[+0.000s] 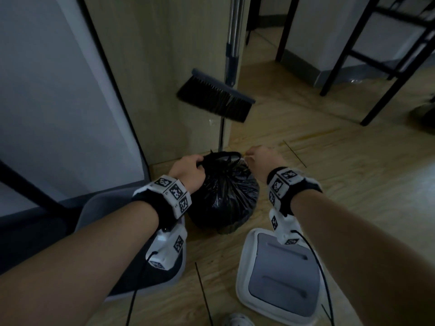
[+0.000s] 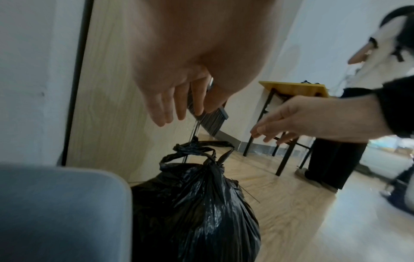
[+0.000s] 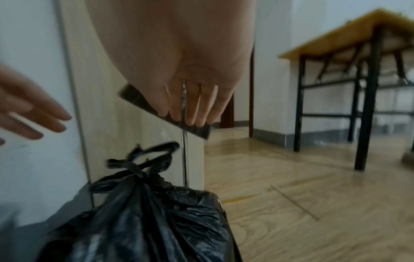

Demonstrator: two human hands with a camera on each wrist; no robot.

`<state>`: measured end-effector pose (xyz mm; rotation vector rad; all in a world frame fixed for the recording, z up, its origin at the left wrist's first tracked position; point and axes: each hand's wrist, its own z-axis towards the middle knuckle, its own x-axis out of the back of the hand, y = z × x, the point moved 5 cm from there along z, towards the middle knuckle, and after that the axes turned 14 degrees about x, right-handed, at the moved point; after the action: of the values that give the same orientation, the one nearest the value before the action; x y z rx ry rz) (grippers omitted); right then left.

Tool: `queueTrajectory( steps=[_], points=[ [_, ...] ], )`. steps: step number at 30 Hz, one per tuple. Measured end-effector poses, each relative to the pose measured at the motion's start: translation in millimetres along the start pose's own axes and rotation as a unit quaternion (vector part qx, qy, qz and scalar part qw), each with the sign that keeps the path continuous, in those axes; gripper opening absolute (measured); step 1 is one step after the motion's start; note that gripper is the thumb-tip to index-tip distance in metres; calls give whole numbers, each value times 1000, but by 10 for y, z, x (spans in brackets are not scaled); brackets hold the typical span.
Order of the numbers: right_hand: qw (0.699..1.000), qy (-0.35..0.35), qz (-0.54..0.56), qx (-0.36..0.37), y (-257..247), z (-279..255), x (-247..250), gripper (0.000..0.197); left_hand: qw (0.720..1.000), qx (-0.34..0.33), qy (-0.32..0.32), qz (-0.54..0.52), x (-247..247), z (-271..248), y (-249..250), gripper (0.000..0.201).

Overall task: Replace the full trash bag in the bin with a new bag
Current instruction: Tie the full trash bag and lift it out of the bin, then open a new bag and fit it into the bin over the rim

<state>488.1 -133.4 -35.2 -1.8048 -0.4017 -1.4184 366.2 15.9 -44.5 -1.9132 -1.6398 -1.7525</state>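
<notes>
The full black trash bag stands on the wood floor with its top tied in a knot. My left hand is at the left of the bag's top. The left wrist view shows its fingers straight above the knot, holding nothing. My right hand hovers at the right of the top; its fingers hang relaxed above the loops without touching them. The grey bin stands just left of the bag, under my left forearm.
The bin's white-framed grey lid lies on the floor under my right forearm. A broom and a metal pole lean on the wood panel behind the bag. Black table legs stand at the far right.
</notes>
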Motion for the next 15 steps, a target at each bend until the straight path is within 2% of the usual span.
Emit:
queueTrajectory(
  steps=[4,7,12,15],
  points=[
    [996,-5,-91,14,-410,-377,282,31,997,-54,19,59,325,-540,24,35],
    [991,12,-121,47,-789,-674,490,31,993,-68,47,81,580,-912,-20,32],
    [978,61,-155,126,-1522,-1151,731,28,969,-113,143,168,1043,-1577,-161,30],
    [973,75,-160,152,-1947,-1382,736,28,953,-115,194,202,1320,-1929,-337,30]
  ],
)
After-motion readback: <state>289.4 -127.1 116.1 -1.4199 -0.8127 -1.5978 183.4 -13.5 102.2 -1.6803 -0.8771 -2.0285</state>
